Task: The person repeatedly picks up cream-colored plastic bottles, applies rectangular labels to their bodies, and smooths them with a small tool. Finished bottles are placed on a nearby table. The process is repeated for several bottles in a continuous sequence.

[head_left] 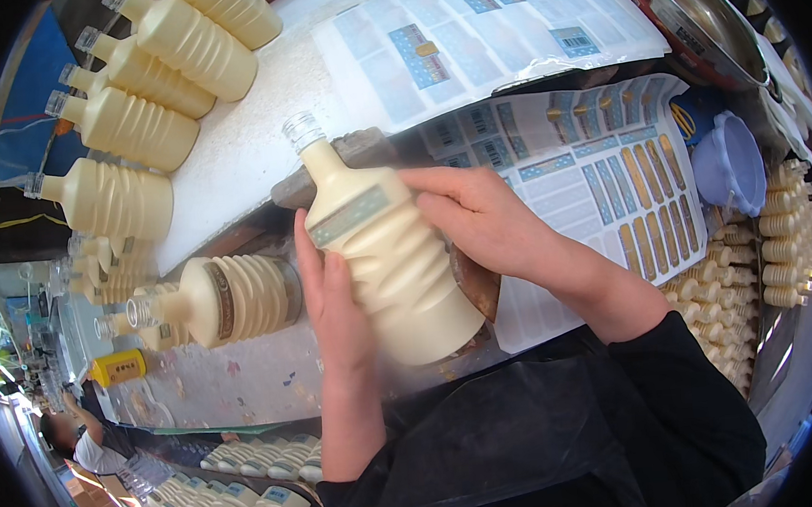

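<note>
A cream bottle (409,291) with ribbed sides and a clear threaded neck lies tilted in front of me, its neck pointing away to the left. Across its shoulder is a pale blue-green label strip (351,214). My left hand (334,302) grips the bottle's left side, thumb on the front and fingers along the edge. On the opposite side, my right hand (484,214) presses against the shoulder near the strip's right end, fingers bent and thumb side toward the bottle. A grey block (360,150) sits behind the bottle's neck, and a brown curved piece (475,286) shows beside its base.
Label sheets (601,181) lie to the right, with more sheets (465,39) beyond. Cream bottles (189,46) stand at the upper left; a labelled bottle (238,300) lies nearer. There are also a yellow container (117,368), a lilac bucket (729,166), a metal basin (692,12) and, far left, another person (92,445).
</note>
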A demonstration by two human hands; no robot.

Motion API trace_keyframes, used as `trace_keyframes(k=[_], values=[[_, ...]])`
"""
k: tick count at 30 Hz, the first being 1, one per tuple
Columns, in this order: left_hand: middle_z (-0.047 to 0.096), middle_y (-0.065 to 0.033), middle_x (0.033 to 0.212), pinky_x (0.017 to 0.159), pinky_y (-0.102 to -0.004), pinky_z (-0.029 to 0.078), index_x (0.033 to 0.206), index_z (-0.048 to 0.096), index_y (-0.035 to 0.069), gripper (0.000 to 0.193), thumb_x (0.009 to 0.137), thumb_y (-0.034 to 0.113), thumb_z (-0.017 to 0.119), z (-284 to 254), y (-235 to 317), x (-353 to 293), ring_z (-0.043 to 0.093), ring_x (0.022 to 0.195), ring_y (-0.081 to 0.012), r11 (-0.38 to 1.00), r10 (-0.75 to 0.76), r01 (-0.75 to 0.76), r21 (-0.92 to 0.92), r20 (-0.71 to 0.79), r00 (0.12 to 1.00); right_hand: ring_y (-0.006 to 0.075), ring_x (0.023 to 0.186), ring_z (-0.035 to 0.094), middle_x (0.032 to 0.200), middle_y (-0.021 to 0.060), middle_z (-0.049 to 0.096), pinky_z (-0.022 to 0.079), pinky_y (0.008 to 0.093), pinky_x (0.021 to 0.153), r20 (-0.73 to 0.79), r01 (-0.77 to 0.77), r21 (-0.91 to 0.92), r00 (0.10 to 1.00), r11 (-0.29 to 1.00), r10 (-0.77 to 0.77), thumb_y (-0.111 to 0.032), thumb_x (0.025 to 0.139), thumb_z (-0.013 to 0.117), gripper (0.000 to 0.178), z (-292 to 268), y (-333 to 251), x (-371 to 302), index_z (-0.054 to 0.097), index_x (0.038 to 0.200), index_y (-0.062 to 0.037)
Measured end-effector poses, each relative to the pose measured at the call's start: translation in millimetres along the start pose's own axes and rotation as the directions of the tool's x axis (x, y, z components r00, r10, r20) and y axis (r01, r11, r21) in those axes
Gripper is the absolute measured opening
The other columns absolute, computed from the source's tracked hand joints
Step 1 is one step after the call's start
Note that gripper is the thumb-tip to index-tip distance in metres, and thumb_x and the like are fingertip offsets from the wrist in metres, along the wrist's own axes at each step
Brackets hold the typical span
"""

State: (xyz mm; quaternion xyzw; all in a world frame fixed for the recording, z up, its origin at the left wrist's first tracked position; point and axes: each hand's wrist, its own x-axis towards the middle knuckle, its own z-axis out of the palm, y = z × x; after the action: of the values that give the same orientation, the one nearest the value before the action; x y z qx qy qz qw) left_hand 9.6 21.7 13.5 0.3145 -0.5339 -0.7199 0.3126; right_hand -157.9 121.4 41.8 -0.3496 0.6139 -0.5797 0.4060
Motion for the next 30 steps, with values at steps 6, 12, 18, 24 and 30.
trace_keyframes(k=[6,12,18,24,30], values=[[0.044,-0.0174,0.154,0.115,-0.0384,0.041,0.161,0.021,0.000,0.058,0.108,0.017,0.037,2,2,0,0.049,0.137,-0.0261,0.997,0.018,-0.017,0.081,-0.013,1.000,0.0145,0.101,0.066,0.115,0.0121,0.072,0.052,0.0285,0.091,-0.050,0.035,-0.030,0.998,0.999,-0.036,-0.010,0.100,0.049,0.039,2,9,-1,0.059,0.136,0.0046],[0.055,-0.0165,0.142,0.111,-0.0390,0.045,0.150,0.040,-0.002,0.048,0.110,0.024,0.043,2,9,6,0.056,0.129,-0.0244,0.986,-0.031,0.021,-0.168,-0.062,0.998,0.0045,0.082,0.056,0.087,-0.0009,0.060,0.047,0.0216,0.074,-0.067,-0.013,-0.036,0.998,0.999,0.011,-0.019,0.100,0.064,0.032,0,-2,10,0.057,0.125,0.0002],[0.064,-0.0146,0.127,0.100,-0.0361,0.055,0.136,0.051,-0.002,0.035,0.107,0.016,0.054,-4,-1,18,0.065,0.115,-0.0208,0.980,-0.026,-0.001,-0.200,-0.133,0.991,0.0082,0.070,0.051,0.075,-0.0002,0.054,0.045,0.0278,0.066,-0.103,-0.077,-0.060,0.992,0.995,0.070,-0.026,0.090,0.076,0.038,5,-1,24,0.059,0.113,-0.0002],[0.065,-0.0150,0.126,0.099,-0.0357,0.056,0.136,0.051,-0.002,0.034,0.106,0.015,0.055,-4,-3,17,0.066,0.113,-0.0210,0.972,-0.013,-0.019,-0.233,-0.135,0.991,0.0083,0.069,0.050,0.074,-0.0005,0.054,0.045,0.0278,0.065,-0.126,-0.058,-0.084,0.991,0.995,0.047,-0.024,0.089,0.077,0.037,6,2,23,0.059,0.112,-0.0004],[0.065,-0.0152,0.126,0.098,-0.0355,0.056,0.135,0.051,-0.002,0.035,0.106,0.015,0.056,-2,-1,17,0.066,0.112,-0.0208,0.970,-0.027,-0.008,-0.245,-0.138,0.990,0.0081,0.071,0.051,0.075,-0.0003,0.054,0.045,0.0269,0.066,-0.113,-0.072,-0.053,0.991,0.996,0.066,-0.024,0.090,0.076,0.038,5,1,22,0.059,0.114,-0.0003]])
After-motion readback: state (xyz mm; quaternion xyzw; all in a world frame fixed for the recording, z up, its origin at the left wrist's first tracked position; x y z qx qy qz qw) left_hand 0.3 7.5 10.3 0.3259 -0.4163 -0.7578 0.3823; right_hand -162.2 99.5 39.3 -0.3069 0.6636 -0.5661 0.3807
